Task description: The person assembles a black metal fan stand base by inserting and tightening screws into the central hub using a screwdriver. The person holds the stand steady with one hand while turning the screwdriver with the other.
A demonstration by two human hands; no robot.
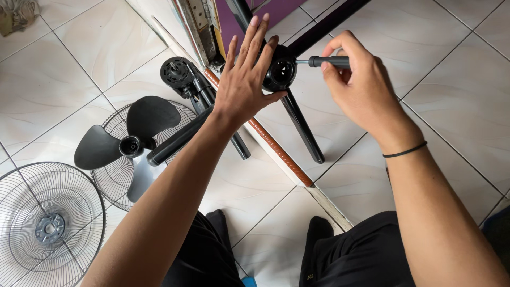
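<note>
Head view: left hand (245,85) pressed flat, fingers spread, against black hub (280,72) of fan stand. Right hand (357,85) gripped screwdriver (328,61), shaft horizontal, tip pointing left into hub centre.

Bare white floor tiles (451,90) lie open to the right and far right. In the middle, black plastic legs (303,127) spread from a round black hub (280,72), and a long pale strip with a brown band (276,146) crosses the floor diagonally. To the left, a dark three-blade fan propeller (133,138) over one wire grille, perhaps touching it, and a second round wire grille (48,223) fill the near-left floor.
</note>
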